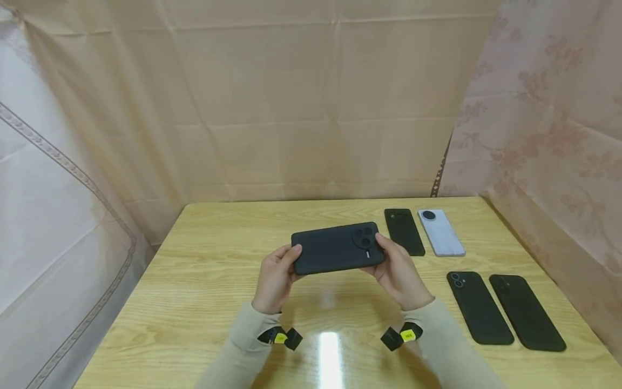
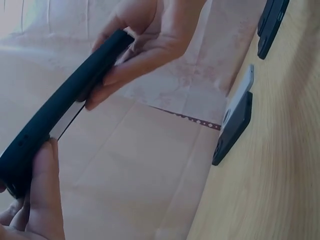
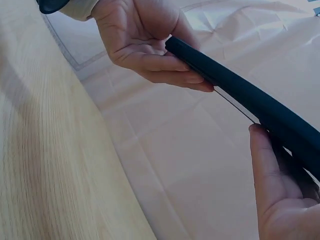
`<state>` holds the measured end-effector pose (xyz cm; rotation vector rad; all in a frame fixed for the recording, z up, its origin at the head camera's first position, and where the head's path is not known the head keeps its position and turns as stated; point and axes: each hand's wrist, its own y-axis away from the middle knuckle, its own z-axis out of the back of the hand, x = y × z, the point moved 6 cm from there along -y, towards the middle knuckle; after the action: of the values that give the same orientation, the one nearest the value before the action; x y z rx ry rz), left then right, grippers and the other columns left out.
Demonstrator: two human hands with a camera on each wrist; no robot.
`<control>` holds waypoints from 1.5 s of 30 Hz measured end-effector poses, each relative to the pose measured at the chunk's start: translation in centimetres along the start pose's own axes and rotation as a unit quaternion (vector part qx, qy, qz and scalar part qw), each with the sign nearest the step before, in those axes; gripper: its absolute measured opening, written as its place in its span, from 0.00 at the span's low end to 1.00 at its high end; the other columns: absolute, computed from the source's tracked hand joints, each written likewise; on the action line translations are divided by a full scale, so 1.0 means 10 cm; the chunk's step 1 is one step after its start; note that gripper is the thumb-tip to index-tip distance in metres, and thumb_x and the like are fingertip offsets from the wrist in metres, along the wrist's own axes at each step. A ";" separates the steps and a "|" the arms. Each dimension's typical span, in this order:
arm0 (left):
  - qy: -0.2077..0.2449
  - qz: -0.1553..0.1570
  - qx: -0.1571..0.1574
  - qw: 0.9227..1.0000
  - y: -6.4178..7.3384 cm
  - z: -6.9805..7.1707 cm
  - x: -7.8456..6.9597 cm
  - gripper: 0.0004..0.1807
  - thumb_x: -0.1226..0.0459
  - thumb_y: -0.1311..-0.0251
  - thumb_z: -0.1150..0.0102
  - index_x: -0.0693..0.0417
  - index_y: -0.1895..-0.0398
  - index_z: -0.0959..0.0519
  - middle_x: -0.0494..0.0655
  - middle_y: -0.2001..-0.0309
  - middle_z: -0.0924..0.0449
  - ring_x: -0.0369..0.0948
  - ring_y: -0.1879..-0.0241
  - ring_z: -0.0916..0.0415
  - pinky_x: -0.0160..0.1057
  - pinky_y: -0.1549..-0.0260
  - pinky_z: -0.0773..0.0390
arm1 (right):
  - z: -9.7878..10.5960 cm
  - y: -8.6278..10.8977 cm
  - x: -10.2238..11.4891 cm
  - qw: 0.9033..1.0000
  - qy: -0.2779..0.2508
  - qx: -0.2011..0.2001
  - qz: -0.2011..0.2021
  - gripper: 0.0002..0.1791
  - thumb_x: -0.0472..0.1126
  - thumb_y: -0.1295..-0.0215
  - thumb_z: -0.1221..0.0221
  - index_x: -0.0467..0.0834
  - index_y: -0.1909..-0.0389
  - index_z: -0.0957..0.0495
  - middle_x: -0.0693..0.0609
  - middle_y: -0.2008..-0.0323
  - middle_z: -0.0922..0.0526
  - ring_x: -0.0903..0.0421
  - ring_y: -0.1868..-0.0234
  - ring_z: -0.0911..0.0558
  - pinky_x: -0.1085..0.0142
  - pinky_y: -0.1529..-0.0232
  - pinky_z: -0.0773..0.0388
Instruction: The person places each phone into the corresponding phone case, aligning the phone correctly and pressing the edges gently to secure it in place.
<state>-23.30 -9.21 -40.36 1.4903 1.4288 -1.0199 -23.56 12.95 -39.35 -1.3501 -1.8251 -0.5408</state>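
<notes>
Both hands hold up a phone in a black case (image 1: pixel 335 249) above the table, its back with a round camera block facing up and lying sideways. My left hand (image 1: pixel 278 275) grips the left end, thumb on top and fingers beneath. At the camera end, my right hand (image 1: pixel 398 273) pinches the corner between thumb and fingers. From the side, in the left wrist view, the dark case (image 2: pixel 65 102) slants between both hands, with a pale strip showing below its edge. The right wrist view shows a thin dark line under the case (image 3: pixel 240 95); the front face is hidden.
Right of the hands lie a black phone or case (image 1: pixel 405 232) and a pale phone (image 1: pixel 442 233) at the back. Nearer are two more black ones (image 1: pixel 480 308) (image 1: pixel 527 313). Cloth curtains (image 1: pixel 311 108) surround the wooden table (image 1: pixel 194 302) at the back and sides.
</notes>
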 end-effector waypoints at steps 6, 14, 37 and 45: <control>-0.014 -0.003 0.010 1.000 -0.04 0.00 -0.03 0.19 0.63 0.31 0.45 0.72 0.47 0.24 0.41 0.70 0.15 0.34 0.72 0.16 0.32 0.67 0.15 | 0.05 0.03 -0.02 0.998 0.020 -0.063 -0.010 0.17 0.48 0.23 0.53 0.41 0.44 0.30 0.52 0.54 0.15 0.59 0.55 0.13 0.65 0.54 0.16; -0.007 -0.008 0.035 0.999 -0.04 -0.03 -0.05 0.20 0.61 0.31 0.44 0.71 0.46 0.24 0.41 0.67 0.15 0.34 0.69 0.16 0.33 0.61 0.15 | 0.07 0.05 -0.03 0.994 0.028 -0.104 0.000 0.20 0.50 0.24 0.52 0.41 0.42 0.31 0.54 0.55 0.15 0.61 0.55 0.13 0.66 0.53 0.16; 0.001 -0.003 0.055 0.998 0.06 -0.04 0.04 0.14 0.64 0.36 0.38 0.66 0.53 0.20 0.44 0.67 0.13 0.39 0.63 0.14 0.38 0.55 0.16 | 0.09 0.04 0.04 0.993 0.025 -0.108 0.032 0.18 0.51 0.25 0.50 0.44 0.44 0.27 0.54 0.57 0.16 0.62 0.56 0.13 0.68 0.54 0.16; -0.002 -0.010 0.060 0.998 0.07 -0.03 0.03 0.08 0.64 0.36 0.37 0.60 0.59 0.19 0.44 0.68 0.13 0.38 0.64 0.14 0.37 0.55 0.16 | 0.07 0.04 0.04 0.994 0.021 -0.104 0.036 0.19 0.51 0.25 0.50 0.43 0.45 0.27 0.54 0.57 0.16 0.62 0.57 0.13 0.68 0.55 0.16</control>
<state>-22.62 -8.82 -40.49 1.5609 1.4024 -1.1381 -23.47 13.89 -39.49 -1.5237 -1.7158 -0.7318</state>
